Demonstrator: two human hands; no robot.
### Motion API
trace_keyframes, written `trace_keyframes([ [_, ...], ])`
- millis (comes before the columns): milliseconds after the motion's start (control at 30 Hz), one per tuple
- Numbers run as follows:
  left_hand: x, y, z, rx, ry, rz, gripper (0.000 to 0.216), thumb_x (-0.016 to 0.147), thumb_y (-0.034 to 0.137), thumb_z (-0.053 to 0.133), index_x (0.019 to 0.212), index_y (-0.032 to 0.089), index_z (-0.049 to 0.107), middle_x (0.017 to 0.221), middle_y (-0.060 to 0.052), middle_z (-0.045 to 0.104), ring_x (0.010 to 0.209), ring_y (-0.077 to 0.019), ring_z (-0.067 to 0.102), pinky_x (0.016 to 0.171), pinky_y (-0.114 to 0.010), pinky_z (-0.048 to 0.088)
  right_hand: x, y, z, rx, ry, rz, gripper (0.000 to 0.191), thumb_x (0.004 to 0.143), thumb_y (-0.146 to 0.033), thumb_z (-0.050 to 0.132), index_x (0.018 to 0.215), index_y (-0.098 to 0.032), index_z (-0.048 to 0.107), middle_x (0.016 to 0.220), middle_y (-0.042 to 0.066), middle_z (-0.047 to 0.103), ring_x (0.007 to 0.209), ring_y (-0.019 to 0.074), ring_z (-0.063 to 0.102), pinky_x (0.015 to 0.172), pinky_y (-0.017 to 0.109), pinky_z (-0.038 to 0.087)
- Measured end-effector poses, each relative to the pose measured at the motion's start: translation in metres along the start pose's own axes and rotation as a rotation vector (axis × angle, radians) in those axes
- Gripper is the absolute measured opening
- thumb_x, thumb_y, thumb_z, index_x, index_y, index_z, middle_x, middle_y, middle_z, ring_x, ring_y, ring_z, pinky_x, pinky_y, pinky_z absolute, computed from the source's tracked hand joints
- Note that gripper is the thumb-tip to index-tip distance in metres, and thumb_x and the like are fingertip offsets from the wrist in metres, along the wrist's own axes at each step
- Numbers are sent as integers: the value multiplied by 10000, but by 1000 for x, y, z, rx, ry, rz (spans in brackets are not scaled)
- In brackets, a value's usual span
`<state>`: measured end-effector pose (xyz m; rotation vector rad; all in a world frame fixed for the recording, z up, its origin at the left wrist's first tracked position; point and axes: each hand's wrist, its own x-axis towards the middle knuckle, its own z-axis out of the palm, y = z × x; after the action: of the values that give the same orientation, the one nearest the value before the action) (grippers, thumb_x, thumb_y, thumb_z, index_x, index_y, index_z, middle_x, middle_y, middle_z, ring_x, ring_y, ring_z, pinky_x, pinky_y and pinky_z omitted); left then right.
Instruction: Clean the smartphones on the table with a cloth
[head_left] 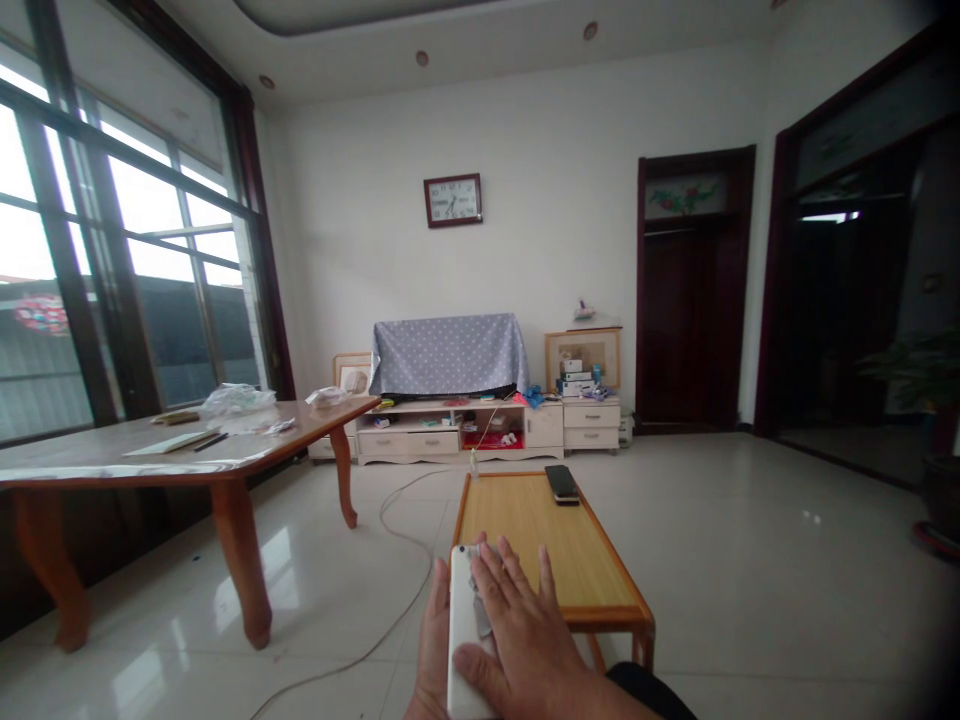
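In the head view a white phone (pixel 462 625) stands tilted at the bottom middle, its back and camera lens towards me. My left hand (pixel 432 645) holds it from behind and along its left edge; most of those fingers are hidden. Across the phone's back lies my right hand (pixel 529 625), flat, with its fingers stretched and slightly spread. Something thin and grey (pixel 482 612) shows between my right fingers and the phone; I cannot tell whether it is a cloth or part of the case. Beyond my hands, a dark phone (pixel 562 484) rests on the low wooden table (pixel 517 530).
A small clear bottle (pixel 474 464) is at the low table's far left corner. To the left, a larger table (pixel 300 425) bears plastic bags (pixel 238 398) and papers. A cable (pixel 390 610) runs over the floor. A cloth-draped object (pixel 450 355) sits on a white cabinet (pixel 420 443).
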<state>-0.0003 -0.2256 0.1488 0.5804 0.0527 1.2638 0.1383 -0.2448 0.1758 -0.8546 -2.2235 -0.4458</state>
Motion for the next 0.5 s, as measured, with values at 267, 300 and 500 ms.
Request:
trace_keyframes([
  [267, -4, 7, 2, -8, -28, 20, 581, 997, 586, 380, 1458, 265, 527, 1495, -90, 550, 1483, -268, 365, 1254, -453, 204, -18, -9, 8, -47, 20, -127, 630, 1017, -512, 428, 1562, -203, 358, 1563, 97, 436, 1450, 331, 398, 1213, 640, 205],
  [300, -3, 5, 4, -3, -37, 0, 581, 996, 587, 377, 1447, 260, 542, 1491, -82, 555, 1485, -277, 360, 1253, -453, 212, -10, -5, 1, -13, -15, -61, 711, 999, -589, 413, 1582, -194, 313, 1583, 117, 399, 1467, 359, 360, 1200, 673, 193],
  [500, 4, 8, 2, 12, -111, -27, 611, 1006, 611, 286, 1436, 273, 558, 1506, -63, 540, 1450, -301, 420, 1254, -487, 215, 4, 7, -19, 48, -54, 55, 847, 957, -726, 366, 1601, -186, 260, 1592, 139, 379, 1493, 381, 296, 1185, 710, 172],
])
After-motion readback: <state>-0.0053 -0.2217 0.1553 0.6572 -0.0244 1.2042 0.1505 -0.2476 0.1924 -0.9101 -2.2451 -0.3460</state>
